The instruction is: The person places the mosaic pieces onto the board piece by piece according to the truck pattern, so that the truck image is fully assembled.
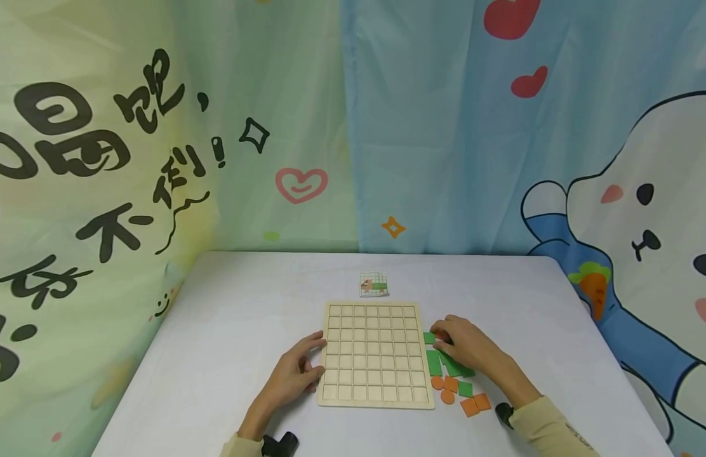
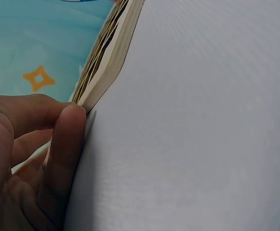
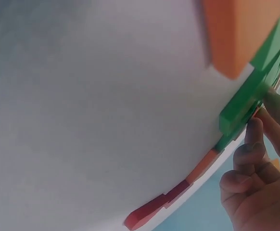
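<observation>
A pale wooden grid board (image 1: pixel 377 354) with square recesses lies flat on the table. My left hand (image 1: pixel 296 367) touches the board's left edge, forefinger and thumb spread apart along it. That wooden edge (image 2: pixel 112 65) meets the fingertips in the left wrist view. To the right of the board, my right hand (image 1: pixel 470 343) reaches down among green and orange pieces. Its thumb and forefinger are on either side of a small orange piece (image 3: pixel 257 112); whether they pinch it is unclear. A green piece (image 1: pixel 434 363) and an orange round piece (image 1: pixel 447 397) lie beside the board.
A small picture card (image 1: pixel 374 285) with a gridded design lies behind the board. More loose pieces, such as an orange square (image 1: pixel 470 407), lie at the board's lower right. In the right wrist view a red piece (image 3: pixel 145 211) shows farther off. A printed curtain (image 1: pixel 284 127) hangs behind the white table (image 1: pixel 216 336).
</observation>
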Demonstrator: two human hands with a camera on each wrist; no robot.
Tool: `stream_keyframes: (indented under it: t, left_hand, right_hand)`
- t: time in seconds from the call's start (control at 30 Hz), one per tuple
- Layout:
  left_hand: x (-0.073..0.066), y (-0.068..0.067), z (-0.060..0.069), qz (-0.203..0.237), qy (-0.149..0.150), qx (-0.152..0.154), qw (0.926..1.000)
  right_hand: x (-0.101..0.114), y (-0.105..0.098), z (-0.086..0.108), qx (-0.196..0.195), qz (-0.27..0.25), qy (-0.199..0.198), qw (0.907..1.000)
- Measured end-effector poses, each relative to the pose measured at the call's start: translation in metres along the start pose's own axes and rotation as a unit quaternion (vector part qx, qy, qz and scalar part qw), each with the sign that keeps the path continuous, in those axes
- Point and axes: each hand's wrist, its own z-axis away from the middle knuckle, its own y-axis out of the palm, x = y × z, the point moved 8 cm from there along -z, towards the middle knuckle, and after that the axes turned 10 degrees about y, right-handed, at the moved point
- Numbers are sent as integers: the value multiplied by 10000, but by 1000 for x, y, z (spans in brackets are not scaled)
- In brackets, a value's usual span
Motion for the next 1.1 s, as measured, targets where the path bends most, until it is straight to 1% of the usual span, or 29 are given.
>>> stream_keyframes:
  t: [0.17,0.4,0.53,0.7,0.97,1.1]
  left_hand:
    - [-2,0,1,20,10,29,10000]
    - [0,0,2,289,9,-33,9996]
    - [1,0,1,367,21,-68,9993]
    - [2,0,1,353,41,-67,9993]
    - [2,0,0,336,56,-57,9994]
    - [2,0,1,323,55,-59,9994]
  right_hand:
    - [-1,2,1,-8,15,19,10000]
    - [-1,1,2,-59,-9,9,10000]
    - [-1,0,3,-119,-23,23,9999]
    - [0,-1,5,-163,-17,-26,9999]
    - [5,-4,10,-350,-3,-163,9993]
    - [6,-3,12,-354,34,-205,9992]
